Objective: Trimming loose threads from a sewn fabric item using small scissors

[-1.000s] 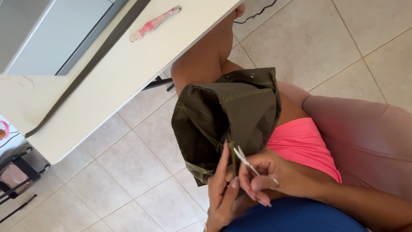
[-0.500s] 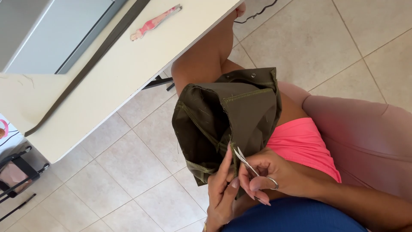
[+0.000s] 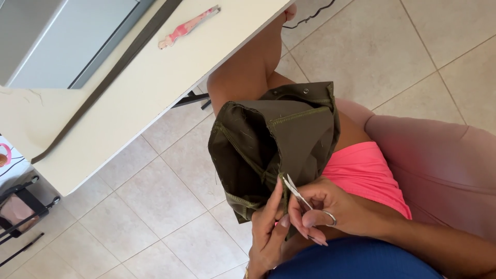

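Olive-green garment [image 3: 274,139], one piece, lies bunched on the person's lap at about the centre of my head view, its stitched seams and a metal snap facing up. I count two hands at 6 o'clock, close together. The left hand [image 3: 268,232] pinches the garment's lower edge between fingers and thumb. The right hand [image 3: 330,212], just to its 3 o'clock side, is closed on one pair of small metal scissors [image 3: 293,188], whose blades point toward 11 o'clock and touch the fabric at the seam. One ring sits on a right finger. Pink shorts [image 3: 367,175] show at 4 o'clock, beside a pink chair [image 3: 444,165]. One cream table [image 3: 150,82] runs across 10 to 12 o'clock, with one pink tool [image 3: 188,27] lying on it at 11.
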